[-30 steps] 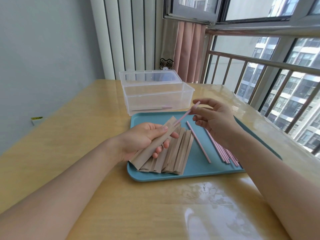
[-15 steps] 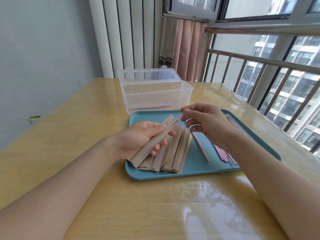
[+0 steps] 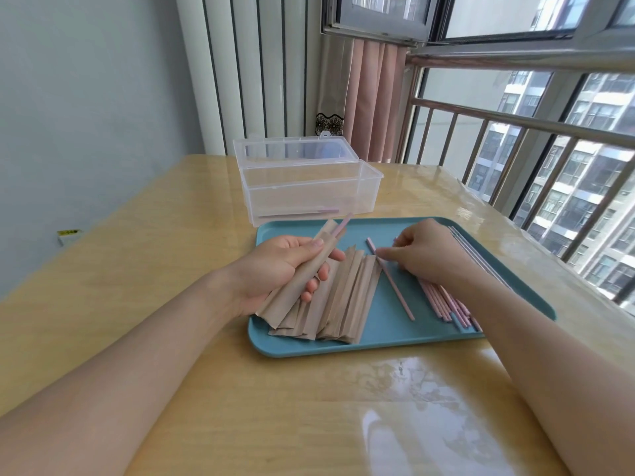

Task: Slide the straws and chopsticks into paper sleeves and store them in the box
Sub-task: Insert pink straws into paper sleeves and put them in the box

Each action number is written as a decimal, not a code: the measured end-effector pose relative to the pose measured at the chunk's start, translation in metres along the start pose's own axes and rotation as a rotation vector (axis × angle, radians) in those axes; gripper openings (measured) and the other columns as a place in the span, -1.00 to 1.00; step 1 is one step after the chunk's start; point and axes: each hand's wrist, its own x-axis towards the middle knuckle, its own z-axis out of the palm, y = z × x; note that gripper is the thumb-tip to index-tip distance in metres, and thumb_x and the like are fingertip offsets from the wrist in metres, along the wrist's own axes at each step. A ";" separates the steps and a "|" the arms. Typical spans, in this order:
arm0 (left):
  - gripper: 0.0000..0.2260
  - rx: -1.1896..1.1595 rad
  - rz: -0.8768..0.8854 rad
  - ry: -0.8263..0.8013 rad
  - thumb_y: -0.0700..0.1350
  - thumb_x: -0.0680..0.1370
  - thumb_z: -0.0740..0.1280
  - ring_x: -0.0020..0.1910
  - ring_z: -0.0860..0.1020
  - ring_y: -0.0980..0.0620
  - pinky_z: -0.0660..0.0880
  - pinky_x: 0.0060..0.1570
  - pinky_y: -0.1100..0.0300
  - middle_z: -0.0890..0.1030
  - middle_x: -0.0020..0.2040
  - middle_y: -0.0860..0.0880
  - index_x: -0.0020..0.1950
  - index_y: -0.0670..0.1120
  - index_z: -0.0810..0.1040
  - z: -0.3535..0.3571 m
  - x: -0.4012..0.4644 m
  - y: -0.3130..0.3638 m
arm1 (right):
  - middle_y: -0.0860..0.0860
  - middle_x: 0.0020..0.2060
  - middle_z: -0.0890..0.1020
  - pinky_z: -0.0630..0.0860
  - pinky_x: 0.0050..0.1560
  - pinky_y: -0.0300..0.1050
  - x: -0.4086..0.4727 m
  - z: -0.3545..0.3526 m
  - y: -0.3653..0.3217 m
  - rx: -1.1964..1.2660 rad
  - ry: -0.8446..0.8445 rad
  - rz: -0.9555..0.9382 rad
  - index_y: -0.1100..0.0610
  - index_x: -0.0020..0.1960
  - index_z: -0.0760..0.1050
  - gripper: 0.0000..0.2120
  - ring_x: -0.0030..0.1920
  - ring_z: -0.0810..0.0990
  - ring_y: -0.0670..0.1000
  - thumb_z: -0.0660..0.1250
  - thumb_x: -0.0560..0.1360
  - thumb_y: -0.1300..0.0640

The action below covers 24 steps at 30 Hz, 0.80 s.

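Glossy table, so heads up: your left hand (image 3: 275, 266) grips the sleeved straw (image 3: 305, 266) loosely, and while your right hand (image 3: 426, 252) pinches a loose straw (image 3: 391, 280), it could slide out.

Both bare forearms reach forward from the lower corners. The left hand (image 3: 275, 266) is palm-up, its fingers (image 3: 318, 281) curled round a sleeve (image 3: 299, 280), thumb pressed on top. The right hand (image 3: 429, 252) is palm-down, knuckles up, its fingers bent and pinching a straw (image 3: 391, 280).
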 end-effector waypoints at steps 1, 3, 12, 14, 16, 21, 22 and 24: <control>-0.68 -0.002 0.005 0.016 -0.04 0.71 0.15 -0.44 0.46 0.10 0.50 -0.44 0.26 0.54 -0.32 -0.02 0.19 -0.21 0.61 0.000 0.000 0.000 | 0.14 -0.34 0.69 0.55 -0.23 -0.06 0.000 -0.001 -0.001 -0.032 -0.037 0.008 0.26 -0.25 0.65 -0.67 -0.32 0.60 0.02 0.57 0.40 -0.02; -0.69 -0.001 0.018 0.050 -0.04 0.71 0.16 -0.43 0.48 0.09 0.51 -0.43 0.26 0.55 -0.32 -0.02 0.18 -0.20 0.62 -0.001 0.001 0.000 | 0.12 -0.35 0.70 0.58 -0.20 -0.04 0.000 -0.003 -0.003 -0.093 -0.093 0.023 0.22 -0.30 0.67 -0.72 -0.28 0.64 0.06 0.58 0.38 0.00; -0.69 -0.008 0.024 0.067 -0.06 0.71 0.16 -0.41 0.52 0.08 0.54 -0.40 0.25 0.56 -0.33 -0.03 0.18 -0.22 0.61 0.001 0.001 0.000 | 0.15 -0.43 0.53 0.47 -0.31 -0.08 -0.001 -0.012 -0.007 -0.142 -0.174 0.096 0.35 -0.26 0.53 -0.73 -0.42 0.48 0.08 0.44 0.48 0.16; -0.69 0.001 0.022 0.070 -0.05 0.71 0.17 -0.41 0.52 0.08 0.54 -0.40 0.25 0.56 -0.33 -0.02 0.18 -0.22 0.62 0.000 0.001 0.000 | 0.16 -0.36 0.66 0.49 -0.40 -0.17 -0.001 -0.020 -0.005 0.101 -0.186 0.125 0.40 -0.18 0.61 -0.77 -0.45 0.50 0.02 0.41 0.51 0.21; -0.68 0.020 0.023 0.070 -0.05 0.71 0.16 -0.41 0.52 0.08 0.53 -0.40 0.25 0.56 -0.32 -0.02 0.19 -0.21 0.62 0.000 0.001 0.001 | 0.22 -0.21 0.71 0.48 -0.45 -0.29 -0.003 -0.027 -0.010 0.539 -0.232 0.130 0.39 -0.08 0.59 -0.88 -0.45 0.49 -0.07 0.37 0.54 0.30; -0.67 0.075 0.009 0.029 -0.03 0.70 0.16 -0.41 0.52 0.10 0.52 -0.42 0.27 0.57 -0.30 -0.02 0.19 -0.20 0.62 0.000 0.000 0.000 | 0.08 -0.27 0.64 0.54 -0.39 -0.41 -0.005 -0.028 -0.021 1.362 -0.290 0.077 0.29 0.10 0.57 -0.75 -0.42 0.55 -0.16 0.40 0.43 0.28; -0.67 0.082 0.010 0.017 -0.03 0.70 0.16 -0.41 0.52 0.10 0.52 -0.42 0.27 0.56 -0.29 -0.03 0.20 -0.21 0.62 0.000 0.000 0.000 | 0.07 -0.26 0.64 0.56 -0.36 -0.41 -0.004 -0.025 -0.022 1.447 -0.270 0.083 0.28 0.09 0.56 -0.78 -0.39 0.57 -0.16 0.39 0.45 0.28; -0.67 0.110 0.017 -0.007 -0.03 0.70 0.16 -0.42 0.52 0.10 0.52 -0.43 0.27 0.56 -0.28 -0.03 0.20 -0.22 0.61 0.001 0.000 0.000 | 0.07 -0.22 0.65 0.57 -0.31 -0.40 -0.002 -0.021 -0.021 1.587 -0.210 0.118 0.27 0.04 0.55 -0.89 -0.34 0.61 -0.15 0.37 0.52 0.29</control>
